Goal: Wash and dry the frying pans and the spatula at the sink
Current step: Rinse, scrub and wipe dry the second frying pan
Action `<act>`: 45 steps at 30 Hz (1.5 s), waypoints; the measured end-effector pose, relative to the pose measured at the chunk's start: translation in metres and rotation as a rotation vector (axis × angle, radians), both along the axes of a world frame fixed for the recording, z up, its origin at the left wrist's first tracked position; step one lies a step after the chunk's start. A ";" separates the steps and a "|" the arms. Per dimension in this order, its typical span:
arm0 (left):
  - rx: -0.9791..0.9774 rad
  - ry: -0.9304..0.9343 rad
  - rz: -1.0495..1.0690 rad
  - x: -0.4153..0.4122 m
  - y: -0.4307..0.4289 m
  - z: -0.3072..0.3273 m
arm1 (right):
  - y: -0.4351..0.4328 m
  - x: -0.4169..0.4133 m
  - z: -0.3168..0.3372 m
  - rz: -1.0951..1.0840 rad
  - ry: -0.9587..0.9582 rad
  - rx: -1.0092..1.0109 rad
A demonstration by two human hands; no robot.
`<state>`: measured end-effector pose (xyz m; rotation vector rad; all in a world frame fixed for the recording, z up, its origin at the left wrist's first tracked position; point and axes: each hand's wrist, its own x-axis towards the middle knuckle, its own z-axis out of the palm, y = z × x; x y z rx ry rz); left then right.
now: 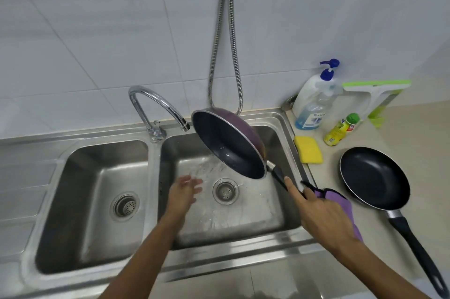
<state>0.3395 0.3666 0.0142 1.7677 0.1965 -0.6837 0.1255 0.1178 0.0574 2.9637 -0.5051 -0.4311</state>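
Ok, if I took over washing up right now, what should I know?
Right hand grips the purple pan by its handle, tilted over the right basin, wet inside.
Left hand is open and empty, near the drain.
Black pan lies on the counter, near a purple cloth and a yellow sponge.
Done: purple pan looks rinsed.
Left: dry it. Black pan's state is unclear, and no spatula is seen.

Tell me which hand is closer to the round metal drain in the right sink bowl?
Left. The left hand hovers just left of the round metal drain, inside the bowl. The right hand is farther right, by the sink's rim, gripping the handle of the purple frying pan.
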 end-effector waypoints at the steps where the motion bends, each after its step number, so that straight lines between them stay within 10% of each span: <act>1: -0.018 0.051 -0.098 -0.024 -0.012 0.001 | 0.003 -0.002 -0.003 -0.019 -0.025 0.012; 5: -0.206 0.443 -0.367 -0.098 -0.082 0.021 | 0.025 -0.008 -0.012 -0.077 -0.146 0.177; 9: -0.373 0.718 -0.117 -0.124 -0.129 0.018 | 0.046 -0.024 -0.015 -0.077 -0.333 0.515; 16: -0.050 0.190 0.239 -0.162 -0.158 0.016 | 0.034 -0.029 -0.009 -0.159 -0.269 0.901; 22: -0.087 0.225 0.228 -0.173 -0.150 0.006 | -0.026 -0.049 0.005 -0.166 -0.020 1.430; 25: -0.044 0.198 0.211 -0.170 -0.131 -0.008 | -0.060 -0.069 -0.021 -0.277 -0.373 0.999; 29: -0.023 0.156 0.162 -0.165 -0.108 -0.003 | -0.078 -0.089 -0.087 -0.147 -0.217 0.303; 39: 0.152 -0.033 -0.118 -0.146 -0.038 0.020 | -0.031 -0.032 -0.013 -0.128 -0.883 0.732; 45: 0.248 -0.082 -0.348 -0.138 -0.008 0.036 | 0.079 0.115 -0.012 0.266 -0.472 0.702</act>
